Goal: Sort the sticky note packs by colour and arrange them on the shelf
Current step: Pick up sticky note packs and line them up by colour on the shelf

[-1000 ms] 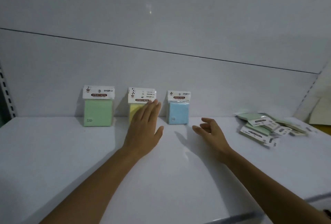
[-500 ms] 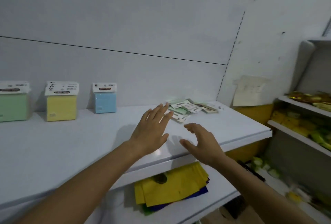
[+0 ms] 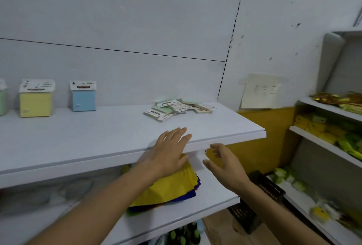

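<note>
A yellow pack (image 3: 36,100) and blue pack (image 3: 83,97) stand left on the white shelf (image 3: 117,137); a loose pile of packs (image 3: 176,108) lies right. At its front edge, the left hand (image 3: 170,150) spreads flat, the right hand (image 3: 225,164) curls loosely, both empty.

Blue pack header (image 3: 83,85), wall paper sheet (image 3: 260,91): print blurred, nothing legible.

Body in view: two bare forearms (image 3: 109,195) ending in bare hands, left hand (image 3: 170,152) and right hand (image 3: 225,164), slim fingers on both, arms uncovered from the wrists down to the bottom frame edge, lower right arm slightly blurred.
</note>
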{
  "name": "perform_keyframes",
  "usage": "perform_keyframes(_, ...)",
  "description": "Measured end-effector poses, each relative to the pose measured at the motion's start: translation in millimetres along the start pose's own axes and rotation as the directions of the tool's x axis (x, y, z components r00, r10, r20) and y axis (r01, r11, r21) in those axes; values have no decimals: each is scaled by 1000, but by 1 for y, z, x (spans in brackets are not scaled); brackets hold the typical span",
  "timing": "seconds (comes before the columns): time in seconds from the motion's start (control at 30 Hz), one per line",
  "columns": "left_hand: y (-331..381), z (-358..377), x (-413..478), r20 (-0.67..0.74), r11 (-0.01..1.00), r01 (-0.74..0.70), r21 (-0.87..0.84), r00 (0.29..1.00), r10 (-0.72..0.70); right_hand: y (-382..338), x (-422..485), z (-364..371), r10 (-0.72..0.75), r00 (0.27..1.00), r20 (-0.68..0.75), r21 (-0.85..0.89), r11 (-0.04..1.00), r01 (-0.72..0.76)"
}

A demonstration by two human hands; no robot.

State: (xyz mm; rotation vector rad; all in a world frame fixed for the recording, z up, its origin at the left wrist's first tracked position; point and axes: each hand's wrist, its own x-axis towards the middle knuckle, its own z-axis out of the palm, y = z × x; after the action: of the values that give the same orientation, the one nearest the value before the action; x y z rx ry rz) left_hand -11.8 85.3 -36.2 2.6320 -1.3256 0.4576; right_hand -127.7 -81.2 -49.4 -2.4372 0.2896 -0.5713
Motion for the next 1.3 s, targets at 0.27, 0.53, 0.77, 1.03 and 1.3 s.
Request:
perform_keyframes(0.27, -23, 4, 51, -82, 997, 63, -44, 994, -66, 15, 50, 8, -92, 992, -82, 23, 995, 94)
perform_keyframes(0.53, -48, 38, 177, -73, 988, 75, -135, 994, -85, 46, 149, -12, -118, 987, -109, -135, 986, 103)
perform_keyframes(0.77, -72, 74, 281, 25, 989, 143, -35, 989, -143, 84, 220, -15, -28, 996, -88, -235, 972, 7)
perform_keyframes(1.03, -80, 112, 288, -187, 982, 178, 58, 969, -164, 96, 308, 4, 61, 980, -187, -175, 980, -94)
perform_keyframes(1.3, -80, 112, 289, -256, 987, 137, 83, 960, -111, 106, 358, 26, 36, 996, -80, -219, 974, -53)
